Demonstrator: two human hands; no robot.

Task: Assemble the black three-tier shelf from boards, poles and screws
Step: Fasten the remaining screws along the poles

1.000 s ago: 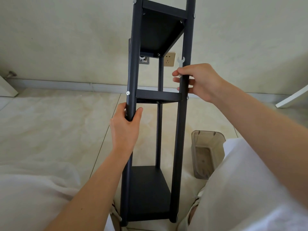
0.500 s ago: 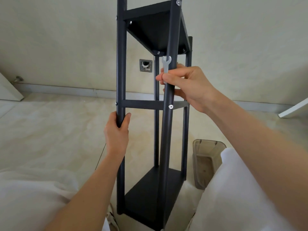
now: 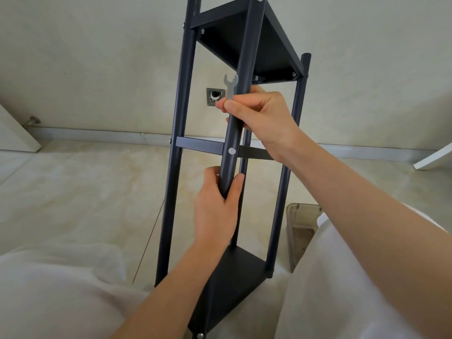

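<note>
The black three-tier shelf (image 3: 247,45) stands upright on the floor between my knees, turned so one corner pole (image 3: 241,94) faces me. My left hand (image 3: 217,209) grips that near pole just below the middle board (image 3: 199,145). Higher on the same pole, my right hand (image 3: 259,116) wraps around it and also holds a small silver wrench (image 3: 230,88) that sticks up beside the pole. A silver screw head (image 3: 231,151) shows on the pole at the middle board. The bottom board (image 3: 234,277) sits low between my legs.
A translucent plastic box (image 3: 299,231) stands on the floor to the right of the shelf, partly behind my right knee. The wall with a metal outlet plate (image 3: 215,96) is close behind. White furniture edges show at far left (image 3: 17,133) and far right (image 3: 435,157).
The shelf has rotated so a corner pole now faces me. My left hand left the left pole and now grips the near pole below my right hand.
</note>
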